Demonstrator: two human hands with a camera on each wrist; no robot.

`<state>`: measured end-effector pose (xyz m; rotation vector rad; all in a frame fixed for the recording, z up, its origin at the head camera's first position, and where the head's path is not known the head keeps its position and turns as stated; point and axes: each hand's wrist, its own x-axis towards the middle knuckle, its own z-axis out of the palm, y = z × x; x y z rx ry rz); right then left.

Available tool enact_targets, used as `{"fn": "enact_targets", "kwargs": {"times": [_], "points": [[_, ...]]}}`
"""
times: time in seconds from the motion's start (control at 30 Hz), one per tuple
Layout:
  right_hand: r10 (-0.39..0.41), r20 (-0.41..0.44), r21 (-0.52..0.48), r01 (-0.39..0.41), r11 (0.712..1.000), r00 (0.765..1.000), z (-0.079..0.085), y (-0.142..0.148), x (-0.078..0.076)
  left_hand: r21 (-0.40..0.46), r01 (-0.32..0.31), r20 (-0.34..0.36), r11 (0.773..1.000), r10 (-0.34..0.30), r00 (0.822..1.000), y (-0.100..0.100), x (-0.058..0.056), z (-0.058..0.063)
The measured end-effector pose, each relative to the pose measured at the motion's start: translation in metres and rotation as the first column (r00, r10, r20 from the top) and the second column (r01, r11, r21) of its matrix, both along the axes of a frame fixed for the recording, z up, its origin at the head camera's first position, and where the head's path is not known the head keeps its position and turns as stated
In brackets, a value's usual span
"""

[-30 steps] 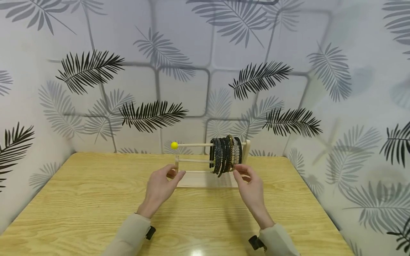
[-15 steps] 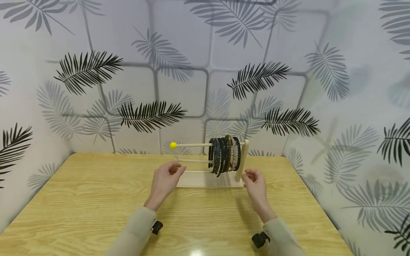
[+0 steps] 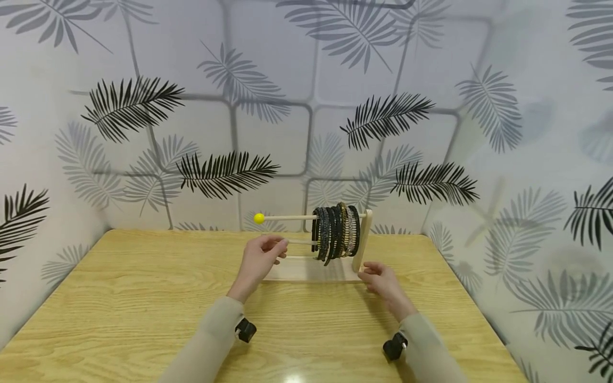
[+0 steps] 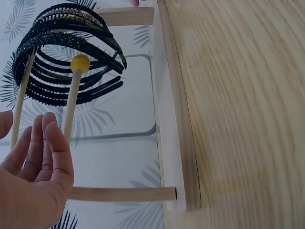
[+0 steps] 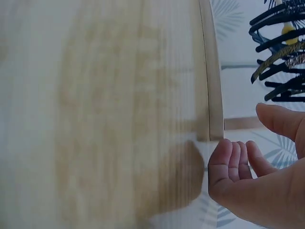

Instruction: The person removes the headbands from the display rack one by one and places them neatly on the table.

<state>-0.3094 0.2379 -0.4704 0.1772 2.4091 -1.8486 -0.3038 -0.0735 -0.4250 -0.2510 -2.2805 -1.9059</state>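
Note:
Several dark headbands [image 3: 337, 231], some with glitter or beads, hang together toward the right side of a wooden rack [image 3: 292, 270]. The rack's upper rod ends in a yellow ball [image 3: 259, 218]. My left hand [image 3: 256, 260] is at the rack's left side, overlapping the lower rod, its fingers loosely bent and its thumb apart from them in the left wrist view. Behind it, the left post is hidden in the head view. My right hand [image 3: 387, 284] has its fingertips right at the base's right end, by the right post [image 3: 363, 242]. Neither hand holds anything.
The rack stands toward the back of a wood-grain table [image 3: 158, 303]. Walls [image 3: 273, 133] with a leaf pattern rise behind and beside it. A small black device [image 3: 246, 330] is worn on the left wrist, and another black device [image 3: 395, 347] on the right.
My left hand has moved right and up, over the lower rod's end. My right hand has left the headbands' lower edge for the base's right end. The headbands keep their place on the rack.

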Motion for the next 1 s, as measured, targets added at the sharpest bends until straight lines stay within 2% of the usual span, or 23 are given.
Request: {"fn": "enact_targets", "kwargs": {"times": [0.27, 0.5, 0.6, 0.8, 1.0], "points": [[0.11, 0.063, 0.042, -0.112, 0.993, 0.992, -0.005, 0.015, -0.019, 0.123, 0.062, 0.044, 0.991, -0.068, 0.997, 0.014, -0.012, 0.002], [0.189, 0.107, 0.072, -0.197, 0.978, 0.976, -0.006, 0.023, -0.03, 0.207, 0.112, 0.053, 0.972, -0.125, 0.991, 0.031, -0.013, 0.0], [0.183, 0.126, 0.077, -0.193, 0.978, 0.975, -0.009, 0.026, -0.031, 0.211, 0.115, 0.06, 0.971, -0.13, 0.99, 0.037, -0.012, 0.0], [0.17, 0.093, 0.027, -0.173, 0.984, 0.981, -0.011, 0.027, -0.033, 0.227, 0.136, 0.061, 0.964, -0.154, 0.986, 0.046, -0.015, 0.004], [0.172, 0.086, 0.02, -0.174, 0.984, 0.981, -0.011, 0.023, -0.032, 0.224, 0.147, 0.051, 0.963, -0.162, 0.985, 0.048, -0.017, 0.002]]}}
